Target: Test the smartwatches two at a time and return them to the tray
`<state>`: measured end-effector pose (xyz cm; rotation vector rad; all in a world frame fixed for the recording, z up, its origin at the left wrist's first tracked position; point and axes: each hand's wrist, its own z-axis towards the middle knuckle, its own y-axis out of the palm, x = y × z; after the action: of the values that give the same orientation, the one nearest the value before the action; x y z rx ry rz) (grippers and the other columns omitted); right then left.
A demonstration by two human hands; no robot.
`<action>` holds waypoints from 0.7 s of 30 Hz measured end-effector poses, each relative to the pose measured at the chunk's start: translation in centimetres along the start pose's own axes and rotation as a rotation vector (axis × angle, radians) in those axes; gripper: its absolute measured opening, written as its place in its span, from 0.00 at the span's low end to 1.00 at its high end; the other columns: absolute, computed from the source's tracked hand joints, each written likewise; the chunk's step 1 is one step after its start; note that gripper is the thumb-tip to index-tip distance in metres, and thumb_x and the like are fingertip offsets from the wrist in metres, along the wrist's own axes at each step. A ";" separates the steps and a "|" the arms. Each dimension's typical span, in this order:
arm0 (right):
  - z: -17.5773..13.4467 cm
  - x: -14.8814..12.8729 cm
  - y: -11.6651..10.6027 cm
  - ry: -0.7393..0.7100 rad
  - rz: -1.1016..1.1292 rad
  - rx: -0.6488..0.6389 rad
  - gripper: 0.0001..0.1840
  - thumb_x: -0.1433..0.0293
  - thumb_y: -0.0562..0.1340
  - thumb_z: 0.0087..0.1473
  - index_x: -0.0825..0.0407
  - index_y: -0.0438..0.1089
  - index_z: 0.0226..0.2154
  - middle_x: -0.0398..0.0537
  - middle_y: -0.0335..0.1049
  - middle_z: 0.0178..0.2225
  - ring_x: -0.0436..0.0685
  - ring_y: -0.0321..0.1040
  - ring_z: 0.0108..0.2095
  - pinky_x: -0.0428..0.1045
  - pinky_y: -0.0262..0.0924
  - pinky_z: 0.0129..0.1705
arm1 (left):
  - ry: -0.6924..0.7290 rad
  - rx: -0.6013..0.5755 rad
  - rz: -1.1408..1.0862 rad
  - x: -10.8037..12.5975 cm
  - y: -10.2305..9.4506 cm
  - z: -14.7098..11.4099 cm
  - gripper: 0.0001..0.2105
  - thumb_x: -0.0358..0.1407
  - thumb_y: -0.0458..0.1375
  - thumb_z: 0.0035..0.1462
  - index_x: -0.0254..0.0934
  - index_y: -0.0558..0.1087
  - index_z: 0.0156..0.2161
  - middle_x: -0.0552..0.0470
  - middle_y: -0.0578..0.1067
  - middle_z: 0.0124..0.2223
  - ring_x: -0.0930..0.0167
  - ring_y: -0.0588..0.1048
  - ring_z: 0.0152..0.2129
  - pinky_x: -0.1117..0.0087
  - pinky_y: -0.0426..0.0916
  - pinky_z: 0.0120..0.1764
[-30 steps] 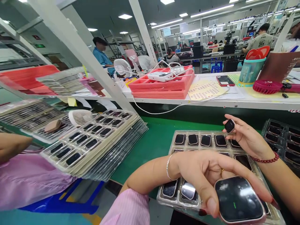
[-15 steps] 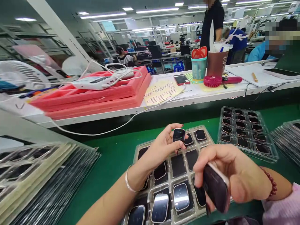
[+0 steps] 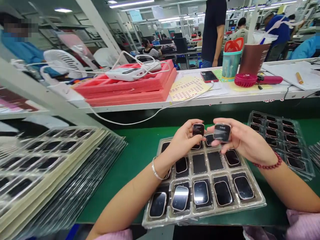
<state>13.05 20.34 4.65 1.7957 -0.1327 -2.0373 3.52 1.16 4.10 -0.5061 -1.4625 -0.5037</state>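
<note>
My left hand (image 3: 186, 136) pinches a smartwatch body (image 3: 198, 129), its dark screen tilted toward me with faint text on it. Beside it, my right hand (image 3: 240, 138) grips a second smartwatch body (image 3: 222, 132) by its edges, its screen also facing me and slightly blurred. Both hands are over the far side of a clear plastic tray (image 3: 205, 213). In the tray's pockets lie several dark-screened watch bodies, such as one near the front (image 3: 200, 192). Two pockets in the middle row, one of them here (image 3: 199, 163), hold no watch.
Stacked trays (image 3: 100, 166) stand on the left. Another filled tray (image 3: 281, 136) lies at the right on the green mat (image 3: 135, 150). A white shelf (image 3: 140, 106) crosses behind, bearing red foam trays (image 3: 125, 96), a phone (image 3: 209, 76), cups and a pink fan (image 3: 246, 80). A white cable (image 3: 140, 122) droops from it.
My right hand has moved from the near right of the tray up beside my left hand, turning its watch screen toward me. The left hand still holds its watch. The view has shifted.
</note>
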 end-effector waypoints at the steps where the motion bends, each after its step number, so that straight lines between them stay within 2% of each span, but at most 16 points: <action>1: 1.0 0.4 -0.8 0.005 -0.080 0.039 0.23 0.60 0.64 0.59 0.49 0.65 0.55 0.57 0.71 0.54 0.57 0.77 0.42 0.47 0.75 0.34 | 0.013 0.016 0.015 -0.1 -0.1 0.1 0.22 0.28 0.61 0.49 0.35 0.65 0.51 0.51 0.75 0.39 0.72 0.77 0.30 0.75 0.68 0.31; 5: 3.4 2.3 -2.5 0.023 -0.354 0.073 0.23 0.68 0.64 0.56 0.51 0.65 0.54 0.55 0.74 0.49 0.53 0.77 0.36 0.46 0.74 0.34 | 0.066 0.060 0.085 -0.3 -0.3 0.0 0.16 0.28 0.58 0.52 0.34 0.67 0.47 0.52 0.75 0.36 0.76 0.75 0.25 0.75 0.67 0.31; 11: 3.2 2.9 -2.1 -0.037 -0.396 0.022 0.25 0.72 0.62 0.54 0.51 0.64 0.55 0.54 0.73 0.49 0.55 0.75 0.40 0.49 0.74 0.38 | 0.050 0.028 0.066 -0.1 -0.1 -0.3 0.19 0.23 0.54 0.48 0.34 0.66 0.48 0.50 0.75 0.39 0.76 0.75 0.26 0.76 0.66 0.28; 15: 3.2 2.9 -2.4 -0.044 -0.425 0.023 0.20 0.68 0.63 0.57 0.51 0.67 0.53 0.53 0.73 0.49 0.55 0.75 0.40 0.49 0.73 0.37 | 0.059 0.018 0.053 -0.3 -0.2 -0.3 0.16 0.29 0.55 0.52 0.34 0.68 0.47 0.50 0.75 0.38 0.73 0.76 0.26 0.76 0.65 0.25; 18: 3.5 3.2 -2.7 -0.054 -0.454 0.087 0.16 0.62 0.63 0.59 0.52 0.70 0.47 0.52 0.76 0.42 0.53 0.74 0.33 0.48 0.71 0.32 | 0.084 -0.003 0.030 -0.6 -0.2 -0.3 0.12 0.35 0.57 0.56 0.34 0.70 0.45 0.50 0.74 0.36 0.73 0.76 0.26 0.77 0.64 0.24; 21: 3.7 3.0 -2.6 -0.054 -0.421 0.109 0.16 0.59 0.64 0.58 0.52 0.71 0.44 0.50 0.76 0.36 0.50 0.70 0.26 0.46 0.68 0.28 | 0.079 -0.039 0.003 -0.6 -0.2 -0.2 0.12 0.39 0.59 0.57 0.34 0.71 0.43 0.50 0.75 0.34 0.75 0.74 0.23 0.78 0.62 0.23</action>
<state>8.65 20.85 1.60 1.9663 0.1337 -2.4058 3.49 0.87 3.52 -0.5142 -1.3788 -0.5447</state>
